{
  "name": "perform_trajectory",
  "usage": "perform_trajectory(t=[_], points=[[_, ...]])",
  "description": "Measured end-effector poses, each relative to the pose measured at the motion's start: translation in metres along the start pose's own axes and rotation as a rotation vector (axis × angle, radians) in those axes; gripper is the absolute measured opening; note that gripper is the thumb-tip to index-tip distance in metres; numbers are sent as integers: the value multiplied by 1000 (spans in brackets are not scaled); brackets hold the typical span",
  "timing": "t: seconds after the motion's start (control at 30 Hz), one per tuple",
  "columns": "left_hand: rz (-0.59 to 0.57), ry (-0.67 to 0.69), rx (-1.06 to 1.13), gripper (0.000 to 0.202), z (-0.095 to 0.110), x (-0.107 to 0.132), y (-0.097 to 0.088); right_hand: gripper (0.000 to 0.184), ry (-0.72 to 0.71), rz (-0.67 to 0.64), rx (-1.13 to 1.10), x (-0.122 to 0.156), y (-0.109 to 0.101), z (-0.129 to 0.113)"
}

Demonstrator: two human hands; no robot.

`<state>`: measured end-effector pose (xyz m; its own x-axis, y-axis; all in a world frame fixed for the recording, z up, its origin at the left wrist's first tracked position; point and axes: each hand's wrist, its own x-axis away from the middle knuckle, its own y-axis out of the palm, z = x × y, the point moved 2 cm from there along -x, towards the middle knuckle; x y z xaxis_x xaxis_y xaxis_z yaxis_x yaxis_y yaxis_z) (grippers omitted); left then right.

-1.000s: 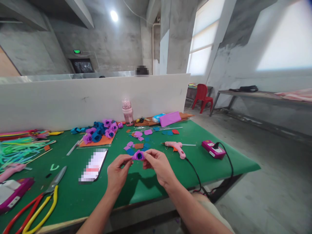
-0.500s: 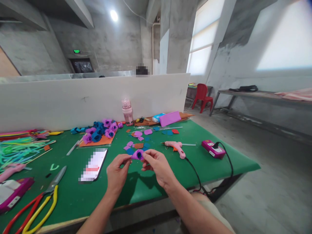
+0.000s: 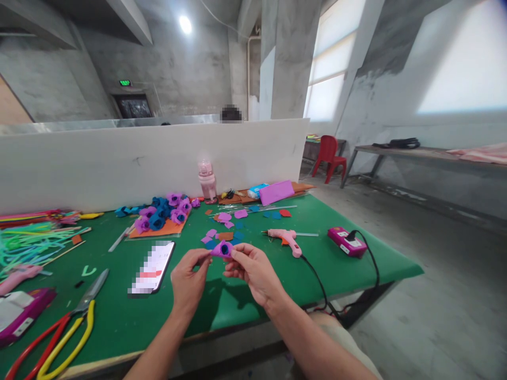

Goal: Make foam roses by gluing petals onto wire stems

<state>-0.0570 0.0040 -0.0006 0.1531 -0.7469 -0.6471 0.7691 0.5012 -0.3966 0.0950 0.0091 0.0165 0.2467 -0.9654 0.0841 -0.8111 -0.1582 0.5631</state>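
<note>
Both hands hold a small purple foam flower [image 3: 222, 249] with a blue centre above the green table [image 3: 245, 295]. My left hand [image 3: 188, 279] pinches its left edge with thumb and fingertips. On its right side, the fingers of my right hand [image 3: 251, 272] are closed on it. Loose purple, blue and orange foam petals [image 3: 224, 232] lie just behind the flower. A pink glue gun [image 3: 287, 240] rests to the right of my hands.
A phone [image 3: 152, 266] lies left of my hands, scissors [image 3: 79, 316] with red and yellow handles at the near left. Finished purple and blue flowers [image 3: 164, 211], a pink bottle [image 3: 207, 182] and foam sheets [image 3: 276, 192] stand along the white divider [image 3: 99, 166]. A pink power strip [image 3: 346, 243] sits right.
Both hands have drifted slightly left and up with the flower, and the fingers have shifted a little around it. Nothing on the table has moved.
</note>
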Motion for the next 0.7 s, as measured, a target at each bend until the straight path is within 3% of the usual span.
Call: perform_trajectory(t=[0.47, 0.7], points=[[14, 88, -90, 11, 3, -2, -4, 30, 53, 1, -96, 0, 0, 2], [-6, 65, -64, 11, 10, -2, -3, 30, 9, 49, -79, -2, -3, 0]])
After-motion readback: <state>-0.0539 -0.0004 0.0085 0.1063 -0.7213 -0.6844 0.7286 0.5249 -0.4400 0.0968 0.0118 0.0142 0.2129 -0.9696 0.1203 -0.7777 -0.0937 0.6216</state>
